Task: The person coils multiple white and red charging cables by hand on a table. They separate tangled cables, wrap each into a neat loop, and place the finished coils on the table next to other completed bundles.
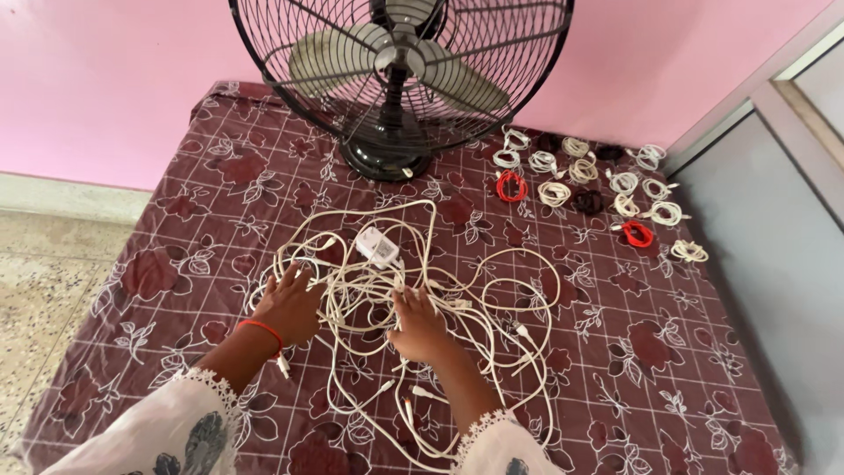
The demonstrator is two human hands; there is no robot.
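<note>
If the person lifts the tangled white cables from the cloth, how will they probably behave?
The tangled white cables lie in loose, crossing loops, so they would probably hang floppy and come up as one clump. The white charger block sits among them and may swing. Both hands, left hand and right hand, rest on them.

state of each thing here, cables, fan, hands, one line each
tangled white cables: loose, knotted in one heap on the cloth
white adapter: lying on the heap
coiled cables: wound up, laid apart in rows
fan: upright, blades sharp, seemingly not spinning
left hand: flat on the tangle
right hand: fingers spread on the tangle
</note>
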